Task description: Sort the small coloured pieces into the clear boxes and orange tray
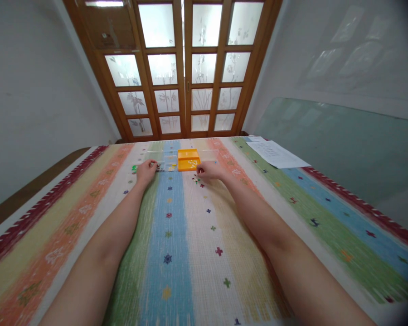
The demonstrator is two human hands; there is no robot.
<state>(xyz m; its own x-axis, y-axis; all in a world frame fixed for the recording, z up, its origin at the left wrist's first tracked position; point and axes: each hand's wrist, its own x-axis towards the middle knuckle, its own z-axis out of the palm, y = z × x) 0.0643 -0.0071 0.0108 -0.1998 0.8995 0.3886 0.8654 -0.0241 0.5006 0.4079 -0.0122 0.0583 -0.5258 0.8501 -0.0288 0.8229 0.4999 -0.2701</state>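
Note:
Both my arms reach to the far part of the table. My left hand (146, 172) is closed in a pinch over a clear plastic box (170, 158) with small dark and yellow pieces in it. What the fingertips hold is too small to make out. A small green item (134, 169) lies just left of that hand. My right hand (210, 170) has its fingers pressed together at the right front corner of an orange box (188, 155). Small white pieces (193, 163) lie inside this box. Tiny dark and green pieces (196, 179) lie on the cloth below my right hand.
A striped, patterned cloth (178, 253) covers the table. Papers (275, 153) lie at the far right edge. Beyond the table stand wooden doors with glass panes (187, 90). A greenish glass panel (343, 149) is at the right, by the wall.

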